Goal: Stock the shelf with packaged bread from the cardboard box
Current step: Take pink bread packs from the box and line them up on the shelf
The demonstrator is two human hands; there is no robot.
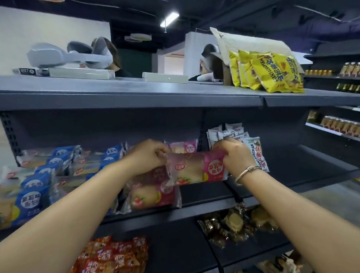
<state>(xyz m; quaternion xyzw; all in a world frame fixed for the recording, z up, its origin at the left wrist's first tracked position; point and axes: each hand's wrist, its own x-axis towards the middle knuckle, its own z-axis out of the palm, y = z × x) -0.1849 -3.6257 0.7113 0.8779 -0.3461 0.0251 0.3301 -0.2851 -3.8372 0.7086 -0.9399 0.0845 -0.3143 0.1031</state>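
Both hands are on one pink bread pack (pixel 196 169), a glossy clear-plastic pillow bag with a pale rounded loaf showing through and a pink printed panel on its right half. The left hand (pixel 148 157) pinches the crinkled seam at the pack's left end with curled fingers, and the right hand (pixel 235 154) grips the right end the same way, so the pack hangs stretched flat between them just above the middle shelf (pixel 203 192). A metal bangle (pixel 245 174) with a coiled wire bit sits on the right wrist.

Right under and slightly left of the held pack lies another pink pack (pixel 152 196), same shape, flat on the dark grey metal shelf. One more pink one (pixel 183 147) stands behind, near the back panel. Further left is a loose row of blue bread packs (pixel 32 199), same shiny film, overlapping each other.

To the right, behind the right hand, stand some white snack packs (pixel 234 133), upright and tightly packed. On the top shelf there are yellow snack bags (pixel 269 72) leaning against an open cardboard box (pixel 254 43). Lower down: crinkly brown wrapped snacks (pixel 232 224) and red packets (pixel 114 259).
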